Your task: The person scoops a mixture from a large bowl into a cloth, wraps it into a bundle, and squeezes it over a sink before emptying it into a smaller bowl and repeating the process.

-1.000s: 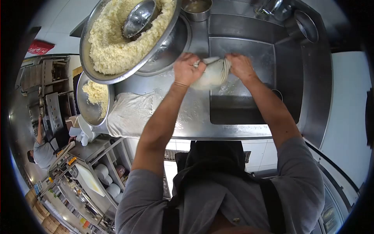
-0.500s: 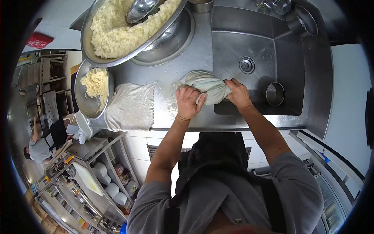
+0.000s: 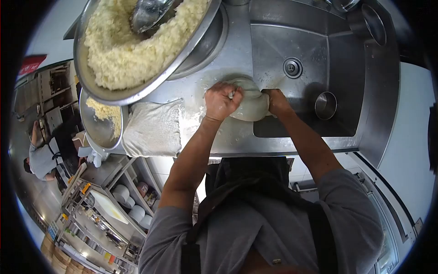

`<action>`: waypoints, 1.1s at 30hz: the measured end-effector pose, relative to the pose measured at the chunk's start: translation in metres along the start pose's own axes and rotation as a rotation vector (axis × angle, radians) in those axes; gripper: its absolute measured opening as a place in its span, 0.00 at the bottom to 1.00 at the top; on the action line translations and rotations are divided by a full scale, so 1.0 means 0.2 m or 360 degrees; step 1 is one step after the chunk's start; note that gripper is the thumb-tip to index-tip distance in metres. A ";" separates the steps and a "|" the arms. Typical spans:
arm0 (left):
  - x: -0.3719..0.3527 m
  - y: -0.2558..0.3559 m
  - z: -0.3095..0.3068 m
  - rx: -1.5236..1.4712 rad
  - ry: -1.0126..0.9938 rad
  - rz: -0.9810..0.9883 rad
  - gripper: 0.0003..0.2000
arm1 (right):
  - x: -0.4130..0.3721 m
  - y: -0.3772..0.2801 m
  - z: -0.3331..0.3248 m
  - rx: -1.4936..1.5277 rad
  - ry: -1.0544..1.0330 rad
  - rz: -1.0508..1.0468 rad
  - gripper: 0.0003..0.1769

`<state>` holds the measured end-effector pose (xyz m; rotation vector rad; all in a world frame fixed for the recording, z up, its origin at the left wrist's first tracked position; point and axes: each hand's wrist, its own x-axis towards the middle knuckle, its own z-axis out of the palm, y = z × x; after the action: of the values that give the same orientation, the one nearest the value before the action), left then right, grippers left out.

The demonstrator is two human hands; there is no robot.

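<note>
A pale, bulging cloth bundle [image 3: 250,106] rests on the steel counter at the sink's left edge. My left hand [image 3: 222,100] is closed in a fist on the left part of the cloth, a small tuft of it showing between the fingers. On the other side, my right hand [image 3: 278,103] grips the gathered right end of the bundle over the sink's edge. What the cloth contains is hidden. Left of my hands, a folded pale towel [image 3: 153,129] lies flat on the counter.
A large steel bowl [image 3: 132,97] of white crumbly food with a metal scoop [image 3: 148,16] stands at the upper left. Below it is a smaller bowl [image 3: 101,132] with yellowish crumbs. The sink [image 3: 292,43] holds a metal cup [image 3: 325,106]. Another person [image 3: 42,160] is at far left.
My left hand has closed into a fist on the cloth, and the bundle looks rounder and tighter. The view has shifted slightly, with the large bowl appearing lower and farther left.
</note>
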<state>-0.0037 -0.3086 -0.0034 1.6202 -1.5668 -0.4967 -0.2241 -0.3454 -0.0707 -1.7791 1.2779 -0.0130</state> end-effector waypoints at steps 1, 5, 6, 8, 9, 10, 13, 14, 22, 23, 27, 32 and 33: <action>0.03 0.01 0.00 -0.0005 -0.0064 -0.0007 0.10 | 0.01 0.01 0.00 0.0009 -0.0006 0.0017 0.15; 0.12 -0.04 0.04 -0.0122 -0.0172 -0.0032 0.09 | 0.15 0.03 -0.04 -0.0156 -0.0215 -0.0137 0.14; 0.15 -0.06 0.06 -0.0124 -0.0177 -0.0029 0.09 | 0.19 0.03 -0.05 -0.0193 -0.0269 -0.0174 0.14; 0.19 -0.07 0.09 -0.0276 -0.0221 -0.0025 0.08 | 0.29 0.08 -0.01 -0.0195 -0.0344 -0.0169 0.14; 0.23 -0.08 0.11 -0.0261 -0.0206 -0.0012 0.08 | 0.38 0.11 0.00 -0.0214 -0.0389 -0.0185 0.14; 0.28 -0.08 0.12 -0.0187 -0.0214 0.0016 0.07 | 0.49 0.18 0.05 -0.0212 -0.0375 -0.0204 0.14; 0.36 -0.15 0.20 -0.0206 -0.0287 -0.0107 0.05 | 0.61 0.24 0.03 -0.0358 0.0044 -0.0171 0.13; 0.40 -0.13 0.18 -0.0168 -0.0276 -0.0150 0.05 | 0.54 0.10 -0.16 -0.0450 0.0030 -0.0132 0.13; 0.64 0.20 0.00 0.0337 0.0213 0.0756 0.10 | 0.32 -0.16 -0.61 -0.0334 0.1375 -0.0534 0.20; 0.62 0.23 -0.05 0.0356 0.0233 0.0760 0.10 | 0.30 -0.16 -0.58 -0.0330 0.1378 -0.0563 0.20; 0.25 0.14 -0.12 0.0786 -0.0292 0.1265 0.10 | 0.19 0.03 -0.22 -0.0521 0.1039 -0.0796 0.14; -0.17 0.15 -0.06 0.0565 -0.0189 0.0813 0.09 | -0.09 0.10 -0.05 -0.0424 0.0595 -0.0617 0.14; -0.20 0.17 -0.05 0.0551 -0.0099 0.0687 0.10 | -0.10 0.09 -0.06 -0.0484 0.0501 -0.0539 0.15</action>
<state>-0.0242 -0.2641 0.0172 1.4526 -2.0673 -0.0442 -0.2520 -0.3390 -0.0674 -2.3118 1.2252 -0.3156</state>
